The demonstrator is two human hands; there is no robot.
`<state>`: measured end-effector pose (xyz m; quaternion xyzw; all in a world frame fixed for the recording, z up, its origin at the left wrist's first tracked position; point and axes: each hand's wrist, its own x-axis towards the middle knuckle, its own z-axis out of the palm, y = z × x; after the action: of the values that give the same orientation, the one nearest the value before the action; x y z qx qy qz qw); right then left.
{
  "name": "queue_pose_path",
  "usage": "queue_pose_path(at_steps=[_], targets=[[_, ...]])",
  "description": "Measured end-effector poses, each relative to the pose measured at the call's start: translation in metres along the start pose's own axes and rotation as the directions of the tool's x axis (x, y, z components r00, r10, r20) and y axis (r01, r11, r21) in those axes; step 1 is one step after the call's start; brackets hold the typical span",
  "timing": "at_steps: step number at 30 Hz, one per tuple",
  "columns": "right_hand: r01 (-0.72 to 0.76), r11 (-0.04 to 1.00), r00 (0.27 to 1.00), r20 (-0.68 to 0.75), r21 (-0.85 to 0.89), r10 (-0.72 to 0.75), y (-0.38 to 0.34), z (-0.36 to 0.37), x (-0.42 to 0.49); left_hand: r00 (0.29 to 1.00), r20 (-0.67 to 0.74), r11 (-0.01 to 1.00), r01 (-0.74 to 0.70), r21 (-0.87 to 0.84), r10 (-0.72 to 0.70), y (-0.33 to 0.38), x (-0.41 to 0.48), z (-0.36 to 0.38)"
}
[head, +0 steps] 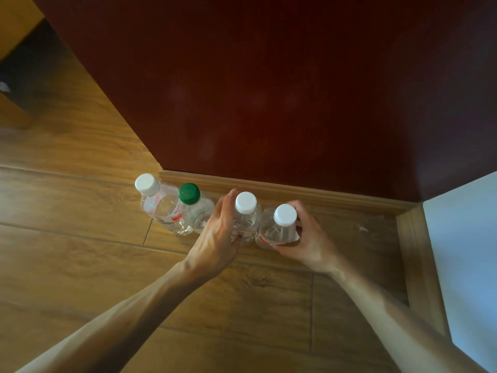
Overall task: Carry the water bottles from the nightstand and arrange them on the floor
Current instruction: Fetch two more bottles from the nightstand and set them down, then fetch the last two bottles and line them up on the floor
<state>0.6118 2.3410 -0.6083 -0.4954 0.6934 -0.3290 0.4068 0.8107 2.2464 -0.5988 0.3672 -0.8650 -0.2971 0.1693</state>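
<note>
Several clear water bottles stand upright in a row on the wooden floor (80, 251) along the baseboard. From the left: a white-capped bottle (158, 204), a green-capped bottle (197, 211), a white-capped bottle (246, 211) and another white-capped bottle (279, 224). My left hand (217, 238) wraps the left side of the third bottle. My right hand (309, 238) grips the fourth bottle from its right side. Both held bottles rest on the floor, touching each other.
A dark red wall (269, 90) rises behind the wooden baseboard (295, 191). A light blue wall (465, 251) with its own baseboard closes the corner at the right. Dark furniture (29, 76) stands at the far left. Small white flecks (363, 228) lie near the corner.
</note>
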Motion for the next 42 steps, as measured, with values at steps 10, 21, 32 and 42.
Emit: queue_pose_path(at_steps=[10,21,32,42], targets=[[-0.009,1.0,0.999,-0.033,0.011,0.009,-0.003,0.007,-0.005,0.999,0.008,0.999,-0.034,0.022,0.034,0.002,-0.006,-0.004],[-0.217,0.968,0.972,0.064,-0.123,0.226,-0.023,-0.001,-0.022,0.998,0.068,0.999,0.009,0.039,-0.012,0.023,-0.041,-0.047],[-0.299,0.789,0.838,0.248,-0.537,0.487,-0.113,-0.008,-0.139,0.717,0.519,0.847,0.19,0.496,-0.465,0.102,-0.102,-0.107],[-0.204,0.758,0.841,0.285,-0.62,0.46,-0.266,-0.045,-0.207,0.659,0.584,0.816,0.081,0.572,-0.475,0.189,-0.126,-0.228]])
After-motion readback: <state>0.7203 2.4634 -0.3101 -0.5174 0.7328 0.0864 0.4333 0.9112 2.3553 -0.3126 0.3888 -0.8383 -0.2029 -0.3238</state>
